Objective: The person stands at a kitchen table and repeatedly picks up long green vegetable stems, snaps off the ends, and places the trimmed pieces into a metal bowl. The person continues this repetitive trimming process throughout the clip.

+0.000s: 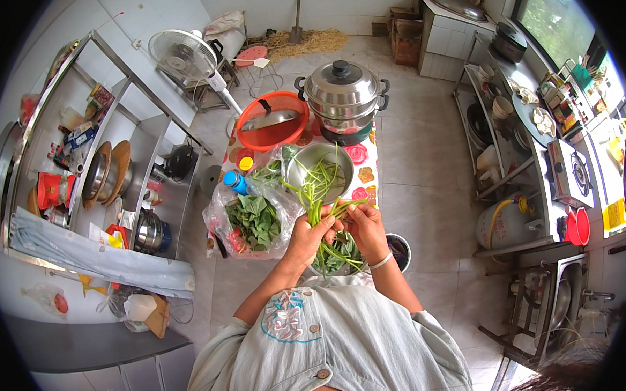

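Observation:
My left hand [310,236] is closed round a bunch of long green vegetable stems [313,195], whose ends reach up over a round metal bowl [348,167] on the table. Close beside it, my right hand [365,229] pinches a stem from the same bunch, fingers pressed together. More pale green stems lie in the bowl. Under my hands, green leaves [345,248] fill a container whose rim is mostly hidden. To the left of my hands, a clear plastic bag [220,224] holds dark green leaves [253,215].
An orange basin [249,137] with a cleaver-like metal blade and a lidded steamer pot [342,89] stand at the table's far end. A blue-capped bottle [234,182] is by the bag. A fan [184,54] and metal shelves [143,136] are left; a gas stove [570,172] is right.

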Motion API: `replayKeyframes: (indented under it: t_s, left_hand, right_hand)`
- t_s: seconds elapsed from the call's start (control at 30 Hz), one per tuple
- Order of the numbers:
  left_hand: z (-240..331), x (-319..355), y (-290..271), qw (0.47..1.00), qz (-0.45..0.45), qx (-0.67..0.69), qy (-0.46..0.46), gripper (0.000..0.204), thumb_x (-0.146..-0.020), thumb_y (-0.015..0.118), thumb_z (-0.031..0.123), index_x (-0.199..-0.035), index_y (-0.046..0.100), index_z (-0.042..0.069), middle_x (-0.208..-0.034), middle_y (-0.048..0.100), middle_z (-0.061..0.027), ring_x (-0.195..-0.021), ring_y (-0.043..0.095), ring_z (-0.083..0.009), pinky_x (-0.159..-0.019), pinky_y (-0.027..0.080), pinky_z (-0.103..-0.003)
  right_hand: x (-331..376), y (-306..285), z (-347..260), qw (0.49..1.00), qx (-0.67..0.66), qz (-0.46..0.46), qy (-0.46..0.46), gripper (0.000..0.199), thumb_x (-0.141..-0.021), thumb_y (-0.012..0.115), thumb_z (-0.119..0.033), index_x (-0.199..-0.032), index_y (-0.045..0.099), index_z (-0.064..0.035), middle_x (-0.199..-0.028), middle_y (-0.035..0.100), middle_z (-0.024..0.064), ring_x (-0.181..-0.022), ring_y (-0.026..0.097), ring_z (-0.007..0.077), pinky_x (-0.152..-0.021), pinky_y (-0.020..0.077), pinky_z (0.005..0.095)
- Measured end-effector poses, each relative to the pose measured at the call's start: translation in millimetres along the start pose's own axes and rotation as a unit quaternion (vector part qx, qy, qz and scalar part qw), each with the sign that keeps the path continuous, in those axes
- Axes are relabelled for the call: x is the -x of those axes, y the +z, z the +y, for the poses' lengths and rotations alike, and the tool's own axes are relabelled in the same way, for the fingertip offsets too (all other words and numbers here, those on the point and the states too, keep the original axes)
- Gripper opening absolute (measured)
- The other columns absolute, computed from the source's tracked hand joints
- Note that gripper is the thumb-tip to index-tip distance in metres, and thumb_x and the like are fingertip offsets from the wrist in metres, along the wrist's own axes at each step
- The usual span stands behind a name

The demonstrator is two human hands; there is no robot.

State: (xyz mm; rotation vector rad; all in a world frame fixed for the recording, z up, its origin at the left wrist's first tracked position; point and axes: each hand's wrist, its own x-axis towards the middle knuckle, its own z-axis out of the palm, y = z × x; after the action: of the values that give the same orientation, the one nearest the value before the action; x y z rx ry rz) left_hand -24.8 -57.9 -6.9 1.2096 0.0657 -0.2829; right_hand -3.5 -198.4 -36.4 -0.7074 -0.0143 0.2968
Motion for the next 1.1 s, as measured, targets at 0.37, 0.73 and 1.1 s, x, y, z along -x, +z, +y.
replayKeyframes:
  t_s: [0.37,0.73,1.1]
  left_hand:
    - [7,11,-22,0.997,0.042,-0.064,0.008,0.015,-0.088,0.052,0.012,-0.1,0.054,0.002,-0.079,0.063,-0.0103,-0.05,0.045,-0.0052,-0.045,0.036,-0.017]
    - [16,30,-75,0.989,0.117,0.045,0.079,0.016,-0.086,0.056,0.013,-0.096,0.056,0.002,-0.08,0.057,-0.0053,-0.058,0.049,-0.0106,-0.052,0.042,-0.024]
    - [25,48,-99,0.976,0.156,0.149,0.042,0.022,-0.079,0.065,0.009,-0.096,0.06,-0.003,-0.065,0.054,-0.0043,-0.054,0.052,-0.013,-0.048,0.043,-0.024]
  right_hand:
    - [-5,-7,5,0.989,-0.113,0.074,-0.055,0.014,-0.09,0.047,-0.011,-0.087,0.056,0.0002,-0.078,0.057,0.0065,-0.06,0.048,0.0104,-0.055,0.0427,0.0242]
    - [-9,-31,10,0.989,-0.036,0.144,-0.02,0.014,-0.089,0.049,-0.01,-0.089,0.056,0.0013,-0.075,0.059,0.0081,-0.058,0.054,0.0103,-0.049,0.044,0.0211]
    - [-161,-80,83,0.976,0.038,0.188,0.107,0.013,-0.085,0.053,-0.009,-0.083,0.052,0.0034,-0.065,0.055,0.0078,-0.054,0.055,0.0172,-0.047,0.0485,0.0254]
